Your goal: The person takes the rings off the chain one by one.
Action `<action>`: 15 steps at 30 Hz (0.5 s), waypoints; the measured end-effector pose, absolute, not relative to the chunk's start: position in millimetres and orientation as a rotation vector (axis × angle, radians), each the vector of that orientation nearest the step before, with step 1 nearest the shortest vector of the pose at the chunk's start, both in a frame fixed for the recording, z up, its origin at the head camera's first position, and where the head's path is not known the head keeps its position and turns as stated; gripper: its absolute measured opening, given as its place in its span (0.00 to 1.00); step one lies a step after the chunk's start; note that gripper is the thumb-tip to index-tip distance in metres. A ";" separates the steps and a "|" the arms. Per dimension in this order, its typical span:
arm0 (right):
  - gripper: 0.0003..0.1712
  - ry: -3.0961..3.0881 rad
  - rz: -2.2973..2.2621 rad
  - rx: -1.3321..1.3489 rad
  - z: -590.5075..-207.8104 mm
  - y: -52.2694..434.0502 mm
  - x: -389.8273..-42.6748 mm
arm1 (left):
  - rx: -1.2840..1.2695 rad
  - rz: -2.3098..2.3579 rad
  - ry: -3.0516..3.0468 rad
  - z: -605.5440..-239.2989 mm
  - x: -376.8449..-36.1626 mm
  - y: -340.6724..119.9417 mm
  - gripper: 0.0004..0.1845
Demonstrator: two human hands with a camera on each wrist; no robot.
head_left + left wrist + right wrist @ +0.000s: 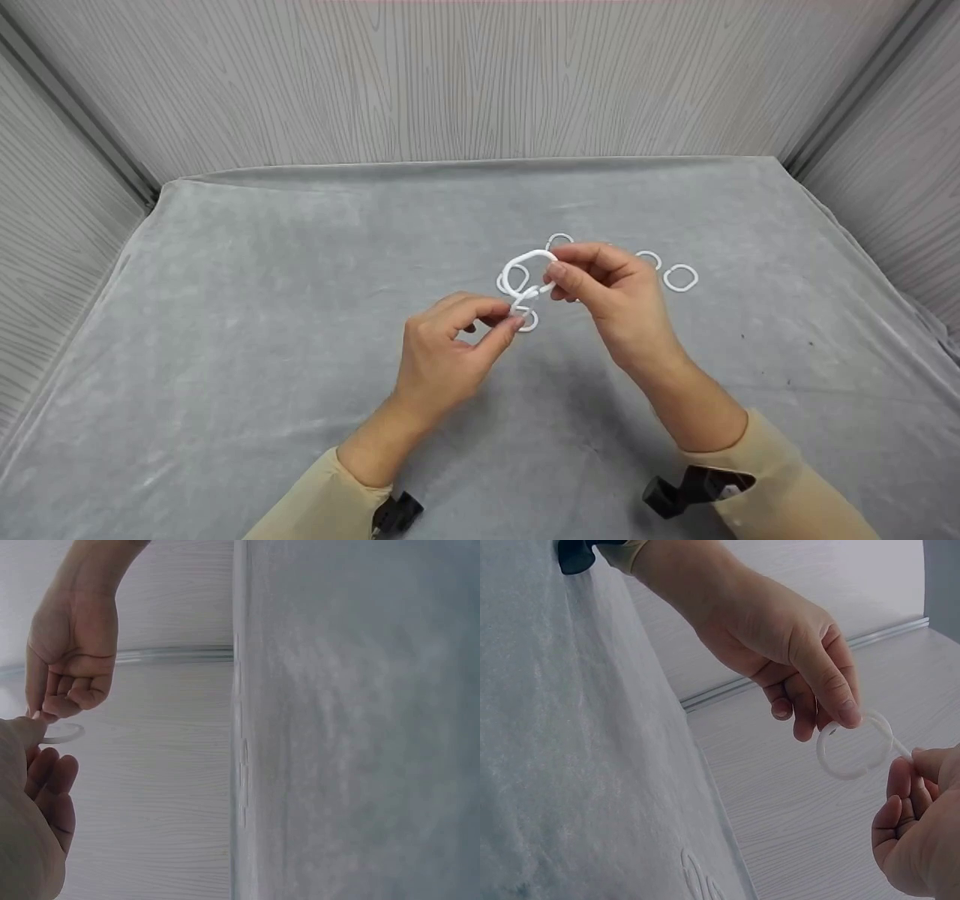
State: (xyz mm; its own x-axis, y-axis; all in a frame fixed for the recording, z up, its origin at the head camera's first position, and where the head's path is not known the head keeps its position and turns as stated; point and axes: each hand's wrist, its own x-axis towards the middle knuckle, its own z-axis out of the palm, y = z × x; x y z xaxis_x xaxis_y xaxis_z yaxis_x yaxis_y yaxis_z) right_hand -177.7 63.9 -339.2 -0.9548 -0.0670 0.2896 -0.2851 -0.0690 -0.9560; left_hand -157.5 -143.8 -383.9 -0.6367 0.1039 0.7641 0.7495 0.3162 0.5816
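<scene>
Your right hand [611,296] pinches a large white ring [525,271] between the thumb and the curled fingers, and holds it above the grey cloth [262,300] near the middle of the table. Your left hand [450,349] pinches a smaller white ring [527,319] with thumb and forefinger, just below the large one and touching it. Some more loose rings [680,277] lie on the cloth just behind your right hand.
</scene>
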 end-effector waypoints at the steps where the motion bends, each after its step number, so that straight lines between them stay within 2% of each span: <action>1: 0.12 -2.034 2.155 0.390 -339.2 63.9 -177.6 | -0.752 -1.343 -1.968 -383.6 -157.3 -143.8 0.05; 11: 0.08 -2.019 2.183 0.369 -340.9 62.7 -178.5 | -0.747 -1.345 -1.961 -382.0 -156.4 -144.2 0.04; 15: 0.10 -2.021 2.178 0.372 -341.9 62.5 -179.2 | -0.746 -1.339 -1.967 -381.7 -156.3 -144.1 0.03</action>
State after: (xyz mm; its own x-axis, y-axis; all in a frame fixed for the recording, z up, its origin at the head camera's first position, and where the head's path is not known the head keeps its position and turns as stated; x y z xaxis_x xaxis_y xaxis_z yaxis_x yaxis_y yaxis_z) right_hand -179.2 62.5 -341.9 -0.9586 -0.0600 0.2785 -0.2732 -0.0832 -0.9583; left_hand -156.3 -144.1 -381.7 -0.6369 0.1003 0.7644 0.7480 0.3208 0.5811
